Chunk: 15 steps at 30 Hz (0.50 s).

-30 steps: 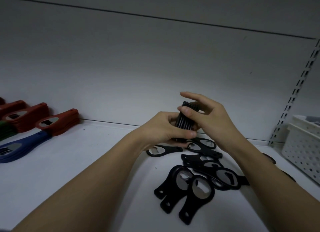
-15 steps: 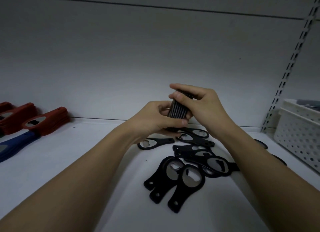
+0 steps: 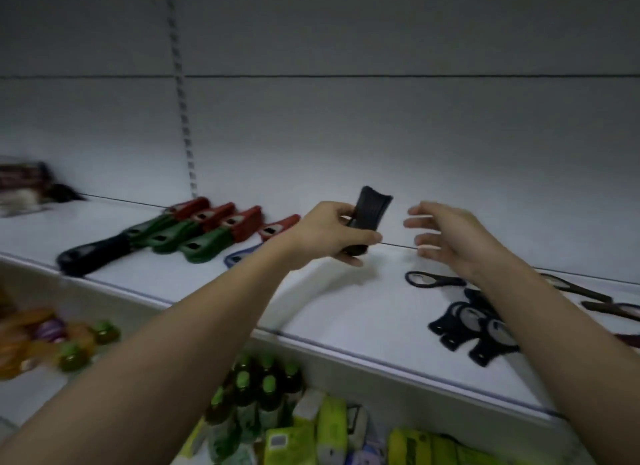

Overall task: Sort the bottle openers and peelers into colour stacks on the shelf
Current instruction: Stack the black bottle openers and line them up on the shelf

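My left hand (image 3: pixel 332 232) grips a stack of black bottle openers (image 3: pixel 369 215) upright above the white shelf (image 3: pixel 339 312). My right hand (image 3: pixel 446 236) hovers just to the right of the stack, fingers spread and holding nothing. More black openers (image 3: pixel 474 329) lie loose on the shelf under my right forearm, with thin ones (image 3: pixel 433 280) beside them. To the left lie red stacks (image 3: pixel 221 216), green stacks (image 3: pixel 194 239), a black-handled piece (image 3: pixel 93 255) and a blue piece (image 3: pixel 239 256) partly hidden by my left wrist.
The shelf's front edge (image 3: pixel 381 357) runs diagonally below my arms. Bottles and green packets (image 3: pixel 311 426) fill the shelf underneath, and round coloured items (image 3: pixel 52 340) sit at lower left. A slotted upright (image 3: pixel 183 111) runs up the back wall.
The right hand has let go of the black stack and drawn back to the right. The left hand carried the stack leftwards and the view swung left and down, showing the green stacks.
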Each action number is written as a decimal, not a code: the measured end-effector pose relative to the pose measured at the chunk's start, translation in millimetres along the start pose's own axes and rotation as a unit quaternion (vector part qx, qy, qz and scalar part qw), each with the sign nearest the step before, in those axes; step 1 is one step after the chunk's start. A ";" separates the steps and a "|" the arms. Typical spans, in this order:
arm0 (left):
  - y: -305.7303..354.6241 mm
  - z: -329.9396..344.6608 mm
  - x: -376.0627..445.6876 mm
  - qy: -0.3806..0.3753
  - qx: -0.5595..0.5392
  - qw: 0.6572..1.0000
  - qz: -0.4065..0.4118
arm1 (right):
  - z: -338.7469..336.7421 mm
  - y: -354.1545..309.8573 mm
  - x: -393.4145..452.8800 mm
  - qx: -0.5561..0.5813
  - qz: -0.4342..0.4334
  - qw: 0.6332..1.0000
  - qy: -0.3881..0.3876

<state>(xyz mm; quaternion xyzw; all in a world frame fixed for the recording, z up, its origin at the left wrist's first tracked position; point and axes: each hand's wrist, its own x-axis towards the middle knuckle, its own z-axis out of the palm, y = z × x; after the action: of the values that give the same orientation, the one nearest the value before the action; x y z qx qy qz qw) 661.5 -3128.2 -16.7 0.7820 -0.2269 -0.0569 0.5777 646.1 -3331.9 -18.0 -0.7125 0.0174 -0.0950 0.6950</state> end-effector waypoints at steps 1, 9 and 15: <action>-2.0 -20.6 -13.8 0.027 0.013 0.999 -0.012 | 22.3 1.5 -5.0 -0.019 0.008 1.000 -0.012; -25.5 -150.9 -113.9 0.162 0.183 0.963 -0.118 | 209.9 27.0 -57.5 -0.377 -0.251 0.850 -0.271; -49.4 -207.9 -143.2 0.193 0.310 0.899 -0.243 | 261.0 56.7 -62.7 -0.451 -0.294 0.789 -0.295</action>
<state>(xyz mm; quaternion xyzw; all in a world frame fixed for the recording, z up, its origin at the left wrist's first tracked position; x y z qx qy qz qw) 621.3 -2874.1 -19.6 0.9478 0.0800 0.0298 0.3072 632.2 -3066.4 -85.4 -0.9090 -0.3580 -0.0607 0.2044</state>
